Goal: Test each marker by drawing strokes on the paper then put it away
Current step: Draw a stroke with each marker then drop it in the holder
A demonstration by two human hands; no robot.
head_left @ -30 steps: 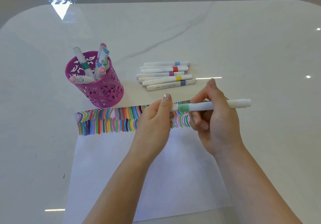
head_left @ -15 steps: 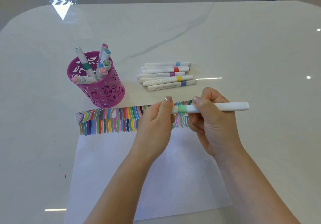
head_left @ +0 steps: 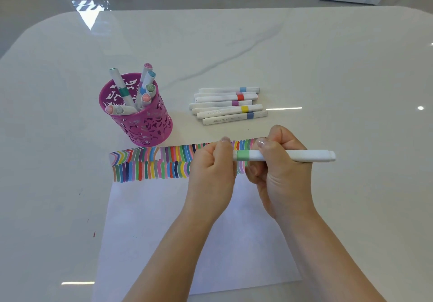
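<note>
- The pink cup (head_left: 150, 126) is sitting over on the left, already packed with markers leaning every which way. I'm guessing a careless drop-in is risking a jam or a wobble.
- The left end of the green-banded marker (head_left: 304, 156) is hiding inside the fist, so I can't tell if the cap is on or off. If it's popping off with a jerk, the nib could be smearing the rows of strokes (head_left: 152, 163) right underneath, or somebody's skin.
- The loose markers (head_left: 228, 106) are lying on the table (head_left: 351, 79) just behind the hands. A swinging barrel could be sending them rolling.
- The left hand (head_left: 210, 173) is hovering over the top of the paper (head_left: 164, 231), fingers curling tight round the marker's left end, thumb pointing up.
- The marker is being held level above the stroke band, spanning both hands, with its right end sticking out past the right one.
- The right hand (head_left: 281, 180) is wrapping the barrel just right of the green band, index finger lying over the top, forearm coming in from the lower right.
</note>
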